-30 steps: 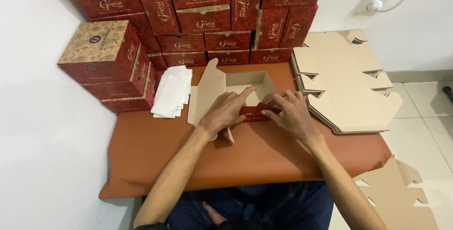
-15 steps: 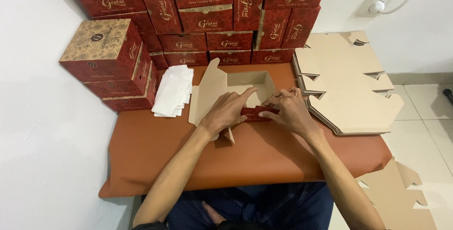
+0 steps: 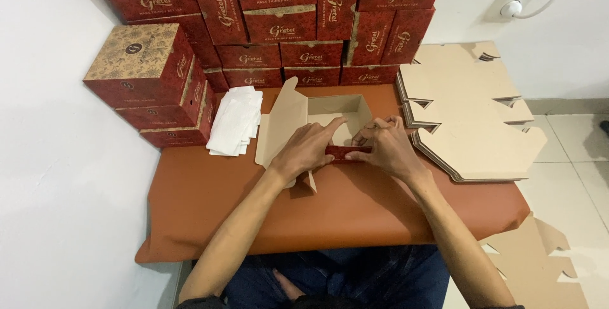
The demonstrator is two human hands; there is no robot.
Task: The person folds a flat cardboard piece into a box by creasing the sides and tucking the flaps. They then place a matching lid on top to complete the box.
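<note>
A half-folded cardboard box [image 3: 330, 109], brown inside and red outside, lies open on the orange-brown table [image 3: 355, 207]. My left hand [image 3: 307, 150] presses on its near wall, with the forefinger reaching into the box. My right hand [image 3: 387, 147] grips the same red near wall from the right, fingers curled over its edge. A wide lid flap [image 3: 279, 125] stands up at the box's left side.
Finished red boxes [image 3: 279, 17] are stacked against the back wall and at the left [image 3: 146, 77]. A pile of white paper sheets [image 3: 235, 122] lies left of the box. Flat brown box blanks [image 3: 469, 112] are heaped at the right, with more on the floor [image 3: 539, 264].
Both hands stay on the box's near wall. The left forefinger has slid a little further into the box; the right fingers have curled tighter over the edge.
</note>
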